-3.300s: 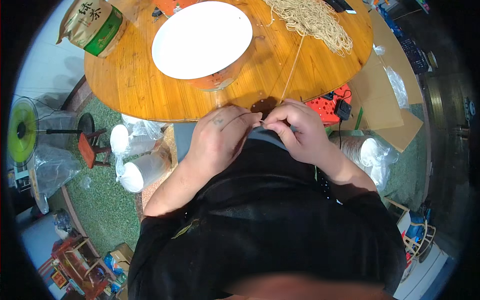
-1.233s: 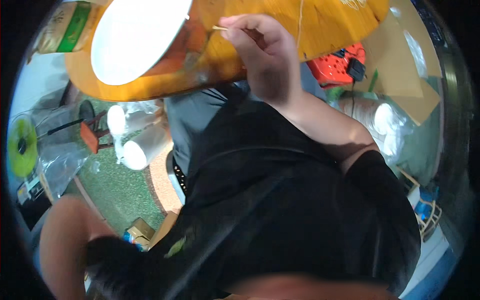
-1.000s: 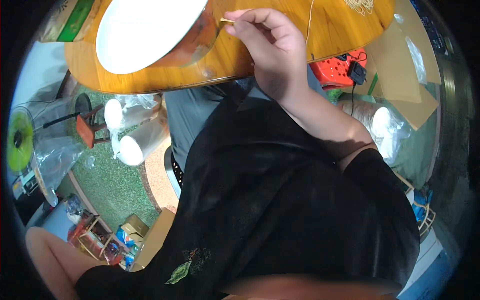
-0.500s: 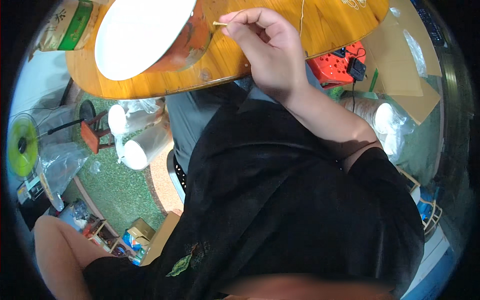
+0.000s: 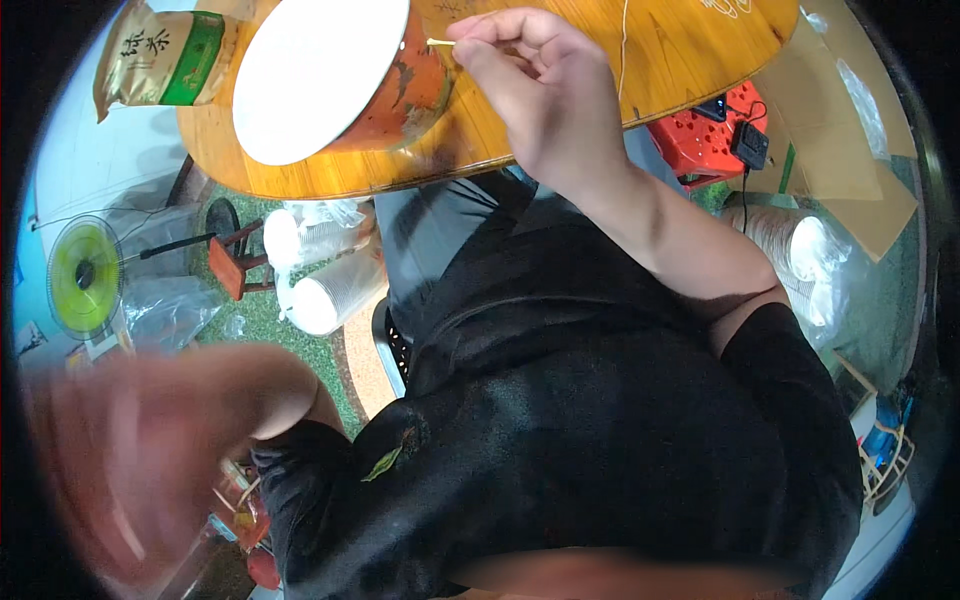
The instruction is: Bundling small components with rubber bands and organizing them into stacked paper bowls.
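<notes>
My right hand (image 5: 540, 90) is raised over the round wooden table (image 5: 680, 50), its fingers pinched on a thin pale stick (image 5: 438, 42). The stick's tip points at the orange outer wall of a large bowl with a white inside (image 5: 310, 80). A thin pale strand (image 5: 623, 40) lies across the table just right of this hand. My left arm (image 5: 130, 460) is a large blur at the lower left, close to the camera and away from the table. Its hand and fingers cannot be made out.
A tan and green bag (image 5: 160, 55) lies at the table's left edge. Below the table are wrapped stacks of paper cups (image 5: 330, 290), a green fan (image 5: 85, 275), a red stool (image 5: 705, 140) with a black adapter, more cups (image 5: 800, 240) and flat cardboard (image 5: 850, 150).
Both hands were together at my lap; my right hand rose to the bowl with the stick and stays there. My left arm swung down to the lower left and now blurs near the camera.
</notes>
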Available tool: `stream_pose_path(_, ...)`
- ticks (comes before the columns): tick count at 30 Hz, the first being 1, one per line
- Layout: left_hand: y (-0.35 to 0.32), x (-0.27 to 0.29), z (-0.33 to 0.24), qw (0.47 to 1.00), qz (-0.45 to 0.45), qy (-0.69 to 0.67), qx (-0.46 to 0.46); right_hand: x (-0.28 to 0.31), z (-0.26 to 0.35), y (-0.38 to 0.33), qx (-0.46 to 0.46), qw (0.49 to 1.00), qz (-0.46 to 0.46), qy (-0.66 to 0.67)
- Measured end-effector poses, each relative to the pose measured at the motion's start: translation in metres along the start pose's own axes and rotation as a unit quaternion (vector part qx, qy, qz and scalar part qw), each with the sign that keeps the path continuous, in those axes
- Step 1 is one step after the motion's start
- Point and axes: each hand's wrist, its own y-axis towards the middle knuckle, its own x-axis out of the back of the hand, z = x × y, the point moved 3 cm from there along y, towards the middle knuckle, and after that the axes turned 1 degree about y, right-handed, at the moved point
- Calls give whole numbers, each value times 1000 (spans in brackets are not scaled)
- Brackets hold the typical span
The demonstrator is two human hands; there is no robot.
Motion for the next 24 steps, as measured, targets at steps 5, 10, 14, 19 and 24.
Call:
stream_pose_path(5, -70, -137, 92, 855, 274, -161, 409, 3, -39, 11, 121, 992, -14, 40)
stream_pose_path(10, -84, -147, 101, 739, 427, -201, 481, -10, -34, 9, 126, 990, -28, 58)
stream_pose_path(14, -91, -151, 100, 691, 431, -265, 517, -11, -31, 10, 115, 991, -28, 61)
stream_pose_path(19, -94, -151, 104, 677, 425, -274, 534, -13, -27, 9, 135, 990, -31, 39)
stream_pose_path(24, -89, -151, 100, 648, 429, -249, 578, -12, -25, 8, 143, 989, -34, -8)
